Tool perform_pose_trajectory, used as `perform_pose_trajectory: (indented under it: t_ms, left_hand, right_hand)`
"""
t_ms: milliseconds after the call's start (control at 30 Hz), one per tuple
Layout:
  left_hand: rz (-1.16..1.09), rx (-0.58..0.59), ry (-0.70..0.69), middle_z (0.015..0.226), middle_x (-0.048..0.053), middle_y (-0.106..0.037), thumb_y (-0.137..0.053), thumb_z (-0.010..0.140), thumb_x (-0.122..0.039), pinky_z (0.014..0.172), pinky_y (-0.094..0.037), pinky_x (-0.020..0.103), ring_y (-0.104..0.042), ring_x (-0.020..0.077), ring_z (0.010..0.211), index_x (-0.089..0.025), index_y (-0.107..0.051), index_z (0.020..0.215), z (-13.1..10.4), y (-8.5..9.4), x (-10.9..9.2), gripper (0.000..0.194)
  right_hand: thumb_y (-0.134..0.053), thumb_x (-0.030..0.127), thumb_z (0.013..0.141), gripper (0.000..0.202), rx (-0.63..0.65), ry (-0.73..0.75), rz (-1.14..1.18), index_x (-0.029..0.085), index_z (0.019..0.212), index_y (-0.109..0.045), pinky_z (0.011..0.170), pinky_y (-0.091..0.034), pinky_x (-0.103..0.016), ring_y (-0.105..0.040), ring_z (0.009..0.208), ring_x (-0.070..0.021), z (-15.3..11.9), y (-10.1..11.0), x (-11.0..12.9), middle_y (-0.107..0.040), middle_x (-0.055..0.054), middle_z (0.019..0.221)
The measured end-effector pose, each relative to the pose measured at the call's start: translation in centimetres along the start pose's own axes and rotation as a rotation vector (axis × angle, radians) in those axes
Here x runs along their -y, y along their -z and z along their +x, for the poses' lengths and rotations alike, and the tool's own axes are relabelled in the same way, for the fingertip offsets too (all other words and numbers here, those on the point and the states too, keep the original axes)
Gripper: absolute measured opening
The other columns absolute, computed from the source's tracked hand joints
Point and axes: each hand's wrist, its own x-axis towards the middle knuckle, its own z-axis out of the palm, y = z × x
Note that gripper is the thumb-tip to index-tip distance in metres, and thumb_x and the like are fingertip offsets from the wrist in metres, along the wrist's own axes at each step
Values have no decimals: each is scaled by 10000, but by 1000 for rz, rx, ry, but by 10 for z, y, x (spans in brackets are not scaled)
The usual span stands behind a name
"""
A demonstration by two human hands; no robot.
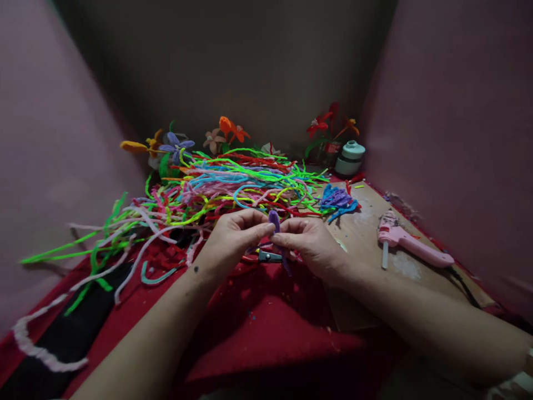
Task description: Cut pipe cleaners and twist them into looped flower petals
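Note:
Between my two hands is a purple pipe cleaner [273, 219], bent into a narrow loop at the top with a tail hanging below. The fingers of my left hand [245, 230] pinch it from one side. From the other side my right hand [306, 240] pinches it, thumb and forefinger together near the base of the loop. Just below and behind my fingers lie pliers or cutters [270, 256] with a dark metal head, their handles partly hidden. A large heap of colourful pipe cleaners [233, 186] spreads behind my hands.
A pink glue gun [416, 247] rests on a brown board [366, 222] at right. On that board sits a blue and purple bundle of pipe cleaners [338, 199]. Pipe-cleaner flowers [177, 145] and a pale green jar [350, 158] stand behind. Red cloth [266, 333] covers the table.

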Motion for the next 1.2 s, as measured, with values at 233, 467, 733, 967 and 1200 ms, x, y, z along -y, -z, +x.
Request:
perform_pose_trajectory:
  t_ms: [233, 467, 733, 967, 1200]
  left_hand:
    - [26, 85, 49, 631, -23, -543, -651, 701, -342, 487, -345, 187, -429, 68, 528, -143, -619, 764, -3, 5, -2, 211]
    - [125, 59, 28, 613, -35, -537, -615, 685, -254, 503, -344, 184, -424, 60, 527, -132, -604, 731, -3, 3, -3, 131]
    - [317, -45, 24, 548, -56, -458, -502, 638, -177, 468, -295, 205, -397, 81, 504, -167, -507, 646, -1, -10, 8, 14]
    - [364, -28, -14, 554, -47, -475, -485, 627, -179, 472, -298, 215, -417, 98, 518, -180, -488, 645, 0, -7, 13, 19]
    - [172, 36, 85, 532, -49, -484, -535, 620, -185, 465, -324, 204, -413, 72, 468, -156, -510, 639, 0, -2, 3, 43]
  right_hand:
    - [-662, 238, 685, 111, 36, -11, 40, 133, 669, -631, 465, -331, -208, -435, 465, -58, 1, 1, -4, -570, 19, 576]
    - [-670, 242, 662, 141, -27, -27, -16, 132, 619, -592, 431, -292, -207, -393, 422, -51, 1, -2, -5, -518, 41, 515]
    - [-648, 211, 664, 126, -101, -11, -154, 140, 584, -582, 434, -298, -195, -399, 450, -49, -4, -7, -4, -521, 43, 523]
    - [-635, 211, 661, 140, -112, -112, -66, 154, 566, -550, 395, -264, -200, -367, 394, -51, -4, -9, -6, -496, 51, 469]
    - [-675, 253, 669, 159, -67, -78, 37, 154, 633, -555, 440, -309, -207, -416, 446, -59, 0, -7, -13, -570, 29, 569]
